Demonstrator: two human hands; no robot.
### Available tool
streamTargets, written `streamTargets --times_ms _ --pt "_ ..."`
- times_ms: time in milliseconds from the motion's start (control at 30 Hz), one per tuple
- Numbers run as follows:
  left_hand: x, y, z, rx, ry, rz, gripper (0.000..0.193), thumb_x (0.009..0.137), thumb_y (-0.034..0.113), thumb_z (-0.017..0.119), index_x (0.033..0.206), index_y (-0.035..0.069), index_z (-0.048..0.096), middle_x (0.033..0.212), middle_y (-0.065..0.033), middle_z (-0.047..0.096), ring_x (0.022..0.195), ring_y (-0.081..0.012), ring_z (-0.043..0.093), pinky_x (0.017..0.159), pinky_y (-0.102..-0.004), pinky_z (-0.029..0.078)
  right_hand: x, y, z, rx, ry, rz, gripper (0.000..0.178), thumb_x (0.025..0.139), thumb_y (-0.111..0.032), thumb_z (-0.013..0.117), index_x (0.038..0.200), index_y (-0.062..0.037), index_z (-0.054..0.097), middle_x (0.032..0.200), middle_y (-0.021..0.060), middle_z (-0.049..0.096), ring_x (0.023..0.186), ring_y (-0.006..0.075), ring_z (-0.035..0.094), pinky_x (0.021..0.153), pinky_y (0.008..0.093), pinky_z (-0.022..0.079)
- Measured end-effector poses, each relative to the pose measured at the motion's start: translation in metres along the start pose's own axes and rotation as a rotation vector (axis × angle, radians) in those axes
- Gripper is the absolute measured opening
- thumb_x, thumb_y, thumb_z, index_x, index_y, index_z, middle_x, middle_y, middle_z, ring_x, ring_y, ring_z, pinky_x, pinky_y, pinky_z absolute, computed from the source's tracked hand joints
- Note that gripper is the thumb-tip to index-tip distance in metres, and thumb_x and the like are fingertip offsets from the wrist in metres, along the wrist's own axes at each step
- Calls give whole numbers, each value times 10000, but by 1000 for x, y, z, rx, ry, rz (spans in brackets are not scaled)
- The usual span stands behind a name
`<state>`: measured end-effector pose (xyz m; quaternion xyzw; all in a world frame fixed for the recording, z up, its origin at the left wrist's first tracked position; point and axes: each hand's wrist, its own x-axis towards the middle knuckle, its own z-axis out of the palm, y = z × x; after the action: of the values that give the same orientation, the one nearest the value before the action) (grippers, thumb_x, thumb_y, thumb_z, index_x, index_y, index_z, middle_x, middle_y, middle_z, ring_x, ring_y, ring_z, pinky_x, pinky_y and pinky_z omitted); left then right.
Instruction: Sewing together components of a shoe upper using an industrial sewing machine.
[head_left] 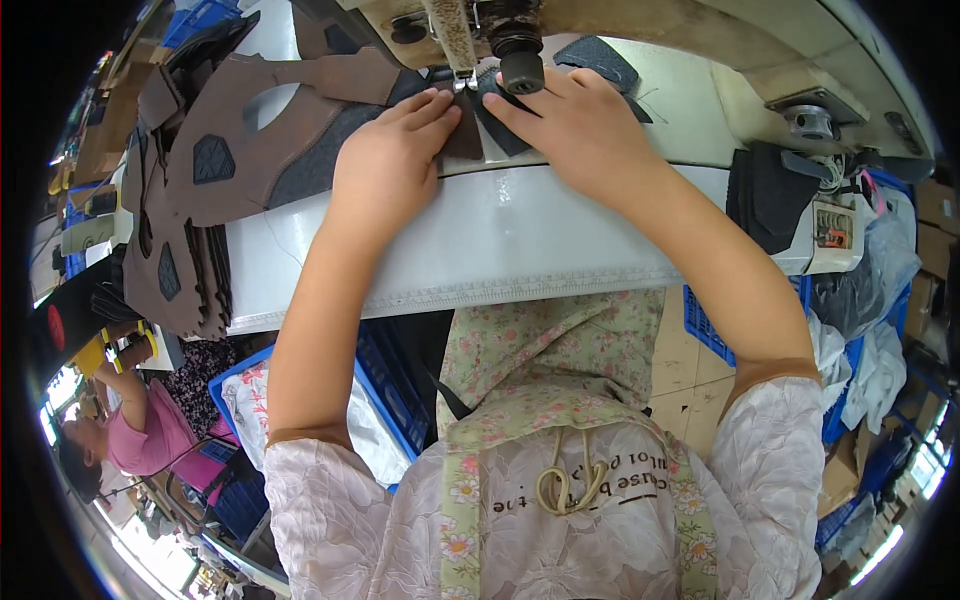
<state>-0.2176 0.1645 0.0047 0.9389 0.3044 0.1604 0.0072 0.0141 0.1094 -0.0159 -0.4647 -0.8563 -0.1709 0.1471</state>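
Left hand (390, 165) lies flat, its fingers close side by side, pressing on the brown bit (463, 135). Right hand (590, 130) is spread, with its thumb reaching out over the dark bit (500, 132); a knob (522, 72) hides some of its fingers, so I cannot tell if they pinch. Both bits lie by the foot (464, 84) of the sewing machine (700, 50), well back from the near edge of the tabletop (500, 215). Their near ends stand apart, with white showing between. Whether they touch under the foot, I cannot tell.

To sew this well, I think both hands should push down softly and steer, not tug. The two bits should stay flat and go in at the same speed, or they may bunch up. Fingertips are very near the foot, so they should stay at its sides, never under it. The big brown part (255, 155) by the tabletop's left edge could drag if it is joined on, so it needs room to slide. The loose thread (285, 240) near that edge is best kept away.
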Motion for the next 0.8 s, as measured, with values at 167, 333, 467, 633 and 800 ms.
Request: streamTargets --times_ms 167,333,467,633,800 --pt "2 -2 1 15 7 24 451 717 -7 584 1152 48 690 1245 -91 657 1193 -247 597 920 -367 536 2 0 1 13 19 5 397 802 -139 605 1196 -109 644 1249 47 617 1073 189 573 849 338 464" --pt "3 2 -3 -7 3 29 448 713 -13 583 1145 40 688 1228 -95 644 1165 -269 602 893 -380 540 3 3 -9 105 -81 28 383 793 -116 608 1171 -69 651 1223 66 626 1099 215 578 865 355 477" --pt "0 2 -2 -17 -8 19 444 711 -16 588 1140 39 690 1184 -100 638 1144 -281 607 863 -380 548 -2 1 -9 170 -32 29 385 778 -98 615 1158 -48 653 1236 87 634 1152 249 577 902 388 492" --pt "1 2 -2 0 -5 48 423 718 -11 598 1128 35 694 1158 -116 641 1140 -272 611 835 -374 552 -4 2 -7 220 -2 53 391 768 -80 617 1156 -44 651 1255 92 637 1167 256 576 925 407 489" --pt "0 0 0 -40 -33 46 558 633 -61 561 1174 26 669 1190 -145 614 1173 -310 591 916 -392 530 -5 2 -6 211 20 53 390 768 -74 613 1155 -55 651 1256 84 636 1187 255 568 946 415 476"
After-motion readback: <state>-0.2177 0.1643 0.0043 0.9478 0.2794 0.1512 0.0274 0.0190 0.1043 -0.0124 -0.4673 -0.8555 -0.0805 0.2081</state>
